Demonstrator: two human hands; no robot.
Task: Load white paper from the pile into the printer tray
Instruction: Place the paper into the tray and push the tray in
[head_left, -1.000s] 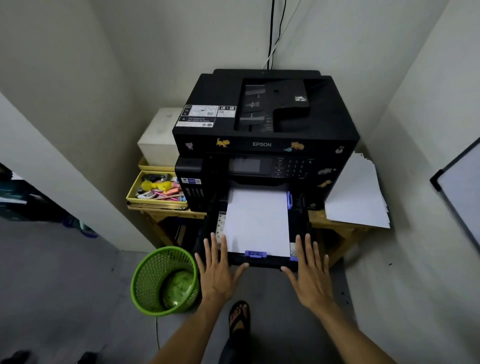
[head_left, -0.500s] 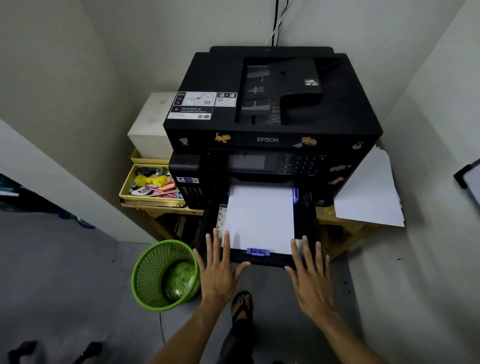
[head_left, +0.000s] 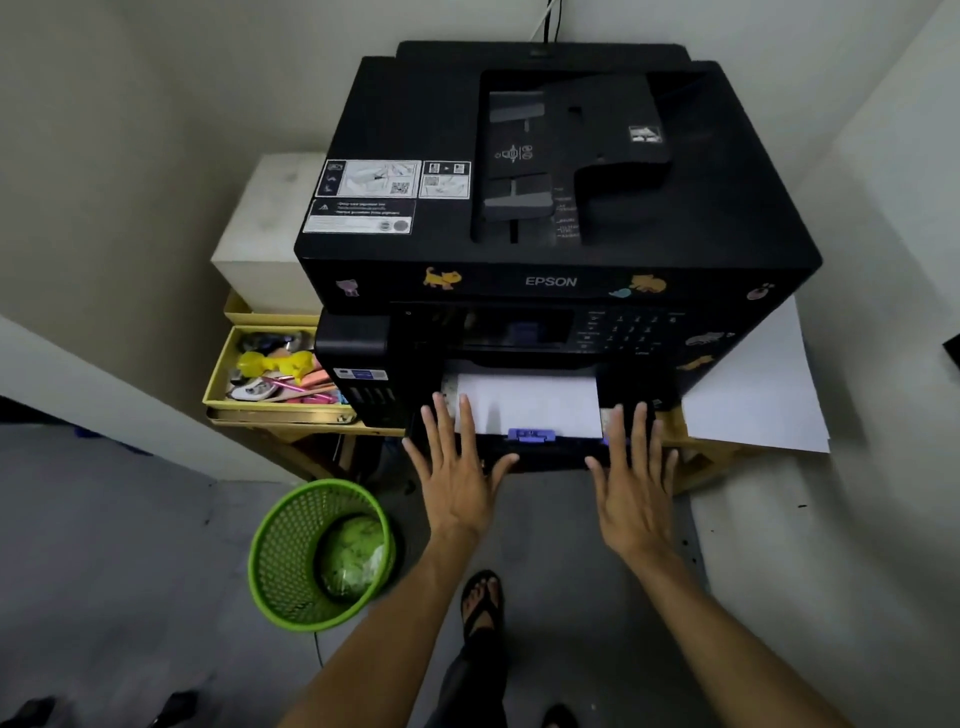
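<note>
White paper (head_left: 527, 402) lies in the black printer tray (head_left: 545, 451) at frame centre, partly slid in, while 2 flat, spread hands, left (head_left: 457, 467) and right (head_left: 631, 475), press its front edge, grasping nothing.

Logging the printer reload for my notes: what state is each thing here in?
Black printer paper tray: partly out, loaded.
White paper in tray: flat, partly showing.
Left hand: open, flat on tray front.
Right hand: open, flat on tray front.
White paper pile: loose beside printer.
Green mesh bin: upright, bagged.
</note>
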